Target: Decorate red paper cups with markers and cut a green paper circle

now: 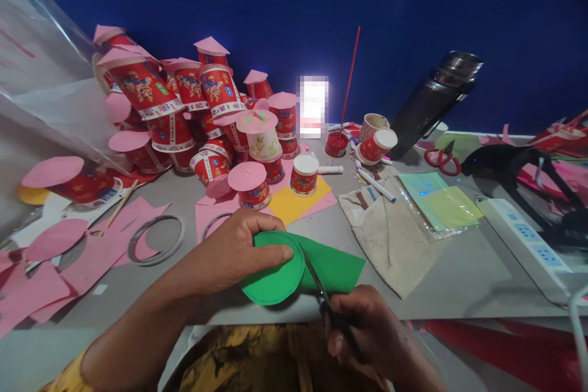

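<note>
A sheet of green paper (271, 278) with a circle outlined on it is pinched in my left hand (239, 248), thumb on top. Much of the circle's near edge is cut round, while a flap of the sheet stretches off to the right. My right hand (358, 324) grips black-handled scissors (316, 278), whose blades lie at the circle's right edge, against the outline. How far the blades are apart I cannot tell. Just beyond my hands stand a red paper cup (304, 175) with its white base up and another cup (249, 187) topped with a pink disc.
Stacked red cups (142, 82) with pink paper tops fill the back left. Pink paper scraps (87, 269) and a tape roll (156, 240) lie at left. To the right are a beige cloth (395, 245), red-handled scissors (443, 159), a black flask (427, 104) and a power strip (528, 245).
</note>
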Motion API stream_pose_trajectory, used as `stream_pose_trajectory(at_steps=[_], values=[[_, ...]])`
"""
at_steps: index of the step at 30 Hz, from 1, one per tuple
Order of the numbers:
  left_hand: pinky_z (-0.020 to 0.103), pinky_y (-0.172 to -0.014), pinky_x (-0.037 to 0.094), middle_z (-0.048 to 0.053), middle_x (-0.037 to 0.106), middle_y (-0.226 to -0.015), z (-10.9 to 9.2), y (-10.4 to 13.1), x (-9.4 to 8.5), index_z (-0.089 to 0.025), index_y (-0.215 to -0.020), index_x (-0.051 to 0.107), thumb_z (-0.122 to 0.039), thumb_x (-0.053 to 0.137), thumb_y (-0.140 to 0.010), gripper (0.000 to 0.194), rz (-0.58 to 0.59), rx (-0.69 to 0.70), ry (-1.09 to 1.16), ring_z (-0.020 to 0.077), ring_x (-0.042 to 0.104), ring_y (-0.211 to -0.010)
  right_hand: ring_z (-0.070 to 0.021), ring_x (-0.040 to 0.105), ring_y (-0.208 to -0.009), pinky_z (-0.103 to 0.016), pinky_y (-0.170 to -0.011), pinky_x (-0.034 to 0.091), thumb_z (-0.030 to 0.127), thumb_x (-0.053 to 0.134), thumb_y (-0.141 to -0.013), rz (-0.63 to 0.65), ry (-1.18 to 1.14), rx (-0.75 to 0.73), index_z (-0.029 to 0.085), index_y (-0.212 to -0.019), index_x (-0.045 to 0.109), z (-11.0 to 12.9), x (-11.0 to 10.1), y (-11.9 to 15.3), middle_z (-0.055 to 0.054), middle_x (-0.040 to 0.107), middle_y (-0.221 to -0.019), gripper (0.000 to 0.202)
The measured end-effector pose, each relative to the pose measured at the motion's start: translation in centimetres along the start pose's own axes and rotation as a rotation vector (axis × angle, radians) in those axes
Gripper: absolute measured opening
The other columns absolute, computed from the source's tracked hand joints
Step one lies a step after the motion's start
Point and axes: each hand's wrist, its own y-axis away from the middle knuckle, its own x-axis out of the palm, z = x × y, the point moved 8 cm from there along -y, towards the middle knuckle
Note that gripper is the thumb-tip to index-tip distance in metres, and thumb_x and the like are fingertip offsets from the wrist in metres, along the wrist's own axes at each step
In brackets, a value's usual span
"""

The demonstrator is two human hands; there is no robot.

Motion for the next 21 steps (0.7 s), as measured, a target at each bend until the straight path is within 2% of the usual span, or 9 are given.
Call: stream_pose_trajectory(at_steps=[10, 15, 21], values=[[0.02, -0.046, 0.037, -0.004, 0.053, -0.059, 0.2, -0.1, 0.2, -0.019, -0.064, 0.062, -0.037, 0.071, -0.076, 0.024, 0.034, -0.032, -0.003, 0.0104, 0.049, -0.053, -0.0078, 0.045, -0.045, -0.021, -0.048, 0.043, 0.05, 0.085, -0.08, 0.028, 0.048, -0.015, 0.019, -0.056, 0.062, 0.9, 0.1, 0.1, 0.004, 0.053, -0.05, 0.046], [0.02, -0.046, 0.036, -0.004, 0.05, -0.059, -0.3, -0.1, 0.5, -0.019, -0.062, 0.06, -0.036, 0.069, -0.076, 0.024, 0.077, -0.009, -0.023, 0.0103, 0.048, -0.053, -0.0086, 0.047, -0.046, -0.021, -0.049, 0.043, 0.044, 0.084, -0.079, 0.033, -0.002, 0.01, 0.018, -0.056, 0.064, 0.4, 0.4, 0.1, 0.004, 0.053, -0.051, 0.04], [0.019, -0.047, 0.036, -0.005, 0.047, -0.058, -0.5, -0.3, 0.9, -0.019, -0.063, 0.06, -0.036, 0.069, -0.073, 0.023, 0.118, -0.029, -0.038, 0.0095, 0.044, -0.053, -0.0099, 0.052, -0.049, -0.021, -0.05, 0.042, 0.042, 0.085, -0.078, -0.021, -0.011, -0.023, 0.018, -0.057, 0.066, 0.2, 0.1, 0.3, 0.003, 0.055, -0.052, 0.037]])
